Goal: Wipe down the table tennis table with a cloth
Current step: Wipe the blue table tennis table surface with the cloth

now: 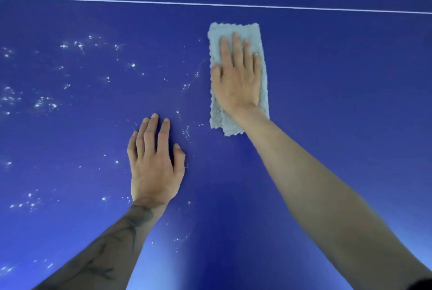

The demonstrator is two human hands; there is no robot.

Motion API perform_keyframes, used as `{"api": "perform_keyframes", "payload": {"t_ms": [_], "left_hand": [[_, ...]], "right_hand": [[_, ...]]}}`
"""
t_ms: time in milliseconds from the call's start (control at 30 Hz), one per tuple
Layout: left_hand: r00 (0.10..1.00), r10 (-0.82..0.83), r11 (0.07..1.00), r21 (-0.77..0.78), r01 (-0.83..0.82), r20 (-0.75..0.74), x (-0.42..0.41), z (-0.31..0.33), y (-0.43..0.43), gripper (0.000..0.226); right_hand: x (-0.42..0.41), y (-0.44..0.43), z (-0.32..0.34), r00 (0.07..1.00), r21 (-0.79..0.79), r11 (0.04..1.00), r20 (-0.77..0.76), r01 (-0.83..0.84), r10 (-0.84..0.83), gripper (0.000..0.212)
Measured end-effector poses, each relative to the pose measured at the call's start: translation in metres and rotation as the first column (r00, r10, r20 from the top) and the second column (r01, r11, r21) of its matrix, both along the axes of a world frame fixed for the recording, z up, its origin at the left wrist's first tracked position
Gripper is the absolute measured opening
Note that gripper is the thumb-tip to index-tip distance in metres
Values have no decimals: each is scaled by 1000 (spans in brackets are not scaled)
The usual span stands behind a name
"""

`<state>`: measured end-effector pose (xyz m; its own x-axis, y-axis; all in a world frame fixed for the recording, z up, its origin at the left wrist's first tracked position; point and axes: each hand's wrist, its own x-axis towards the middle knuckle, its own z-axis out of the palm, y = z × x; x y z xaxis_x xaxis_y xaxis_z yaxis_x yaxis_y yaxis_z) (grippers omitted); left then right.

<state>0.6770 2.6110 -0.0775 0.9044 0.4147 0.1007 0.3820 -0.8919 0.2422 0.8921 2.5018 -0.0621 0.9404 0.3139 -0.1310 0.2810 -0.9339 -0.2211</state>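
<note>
The blue table tennis table fills the whole view. A folded pale grey cloth lies flat on it, right of centre. My right hand presses on the cloth with straight fingers pointing away from me. My left hand rests on the bare table surface to the lower left of the cloth, fingers lightly bent, holding nothing.
A thin white line runs across the table beyond the cloth. Shiny water droplets are scattered over the left part of the surface and past the line at the top. The area right of the cloth shows no droplets.
</note>
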Motion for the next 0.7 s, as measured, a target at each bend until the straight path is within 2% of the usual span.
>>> {"api": "perform_keyframes", "payload": {"t_ms": [67, 133, 300, 367, 433, 567, 633, 700], "left_hand": [[1000, 0, 1000, 1, 0, 1, 1, 1, 0, 56], [1000, -2, 1000, 1, 2, 6, 0, 1, 0, 55], [1000, -3, 1000, 11, 3, 8, -1, 0, 0, 53], [1000, -5, 1000, 18, 5, 10, -1, -1, 0, 53], [1000, -16, 999, 29, 15, 15, -1, -1, 2, 53], [1000, -18, 1000, 20, 18, 16, -2, 5, 1, 52], [999, -36, 998, -45, 37, 16, -4, 11, 4, 53], [997, -78, 993, -91, 80, 24, -9, 15, 16, 55]], "right_hand": [[-31, -9, -1, 977, -13, 977, 7, -213, 213, 64], [-44, -36, -4, 960, -21, 960, 9, -280, 280, 64], [6, -64, -2, 995, -43, 994, 18, 102, -102, 65], [16, -40, -1, 987, -15, 987, 9, 162, -161, 66], [0, -15, 0, 995, 12, 995, -20, 97, -96, 67], [-76, -13, 0, 976, 19, 976, -14, -217, 217, 66], [-92, -34, 1, 979, -21, 979, -10, -204, 204, 63], [-85, -49, 3, 998, -59, 996, -20, -68, 67, 62]]}}
